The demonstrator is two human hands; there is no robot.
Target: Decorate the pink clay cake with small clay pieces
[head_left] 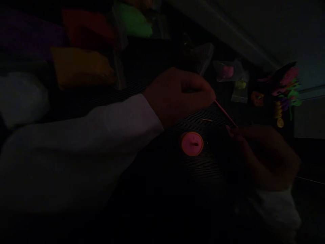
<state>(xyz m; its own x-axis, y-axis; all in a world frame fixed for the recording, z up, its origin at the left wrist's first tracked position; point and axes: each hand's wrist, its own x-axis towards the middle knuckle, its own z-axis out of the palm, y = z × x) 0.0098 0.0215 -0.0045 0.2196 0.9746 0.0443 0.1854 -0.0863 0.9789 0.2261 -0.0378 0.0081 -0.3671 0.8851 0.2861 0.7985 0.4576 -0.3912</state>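
In dim light my left hand (pixel 180 95) pinches one end of a thin pink strand (pixel 225 112) between thumb and fingertips. The other end of the strand runs to the fingers of my right hand (pixel 266 156), which are closed on it, so it stretches slantwise between both hands. Below, on the dark ribbed tabletop, sits a round pink piece (pixel 189 146) with an orange rim and a small dark mark in its middle. A short thin orange strand (pixel 207 120) lies between that piece and my hands.
At the upper left lie orange (pixel 83 67), red (pixel 88 28) and green (pixel 134 20) bags, with a white lump (pixel 22 98) below. Small clear bags hold pink (pixel 228 71) and yellow (pixel 240 84) bits. Colourful shaped pieces (pixel 286 86) cluster at the right edge.
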